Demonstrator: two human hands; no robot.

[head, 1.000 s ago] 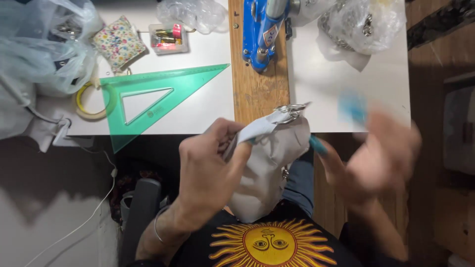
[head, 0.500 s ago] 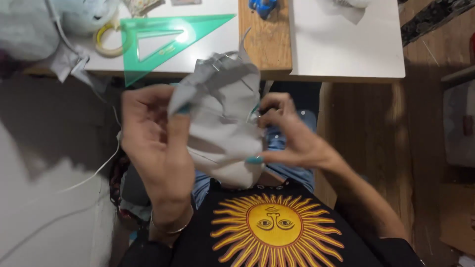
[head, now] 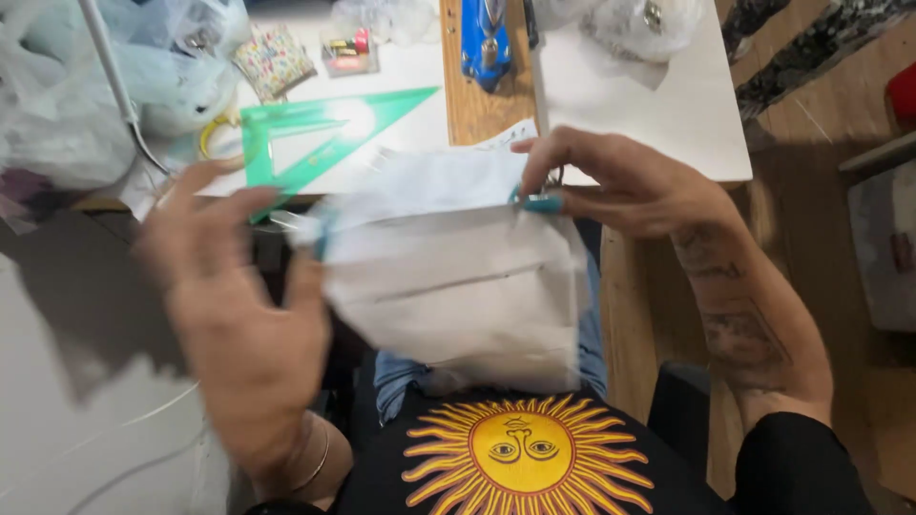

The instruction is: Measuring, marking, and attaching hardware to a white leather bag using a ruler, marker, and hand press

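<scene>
A pale grey piece of fabric (head: 448, 277) is stretched flat between my two hands over my lap. My left hand (head: 239, 315) pinches its left edge with thumb and finger, the other fingers spread and blurred. On the other side, my right hand (head: 620, 186) pinches the top right corner. A fold or seam line runs across the cloth's middle. Both hands sit just in front of the table edge.
On the white table (head: 668, 105) lie a green transparent set square (head: 315, 143), a yellow tape roll (head: 218, 141), a patterned pincushion (head: 274, 59), a small clear box (head: 348, 52) and plastic bags (head: 86, 86). A blue tool (head: 485, 38) rests on a wooden strip.
The fabric was bunched in my hands; now it is pulled out flat and wide. My hands have moved apart, and the view has tilted slightly toward the table.
</scene>
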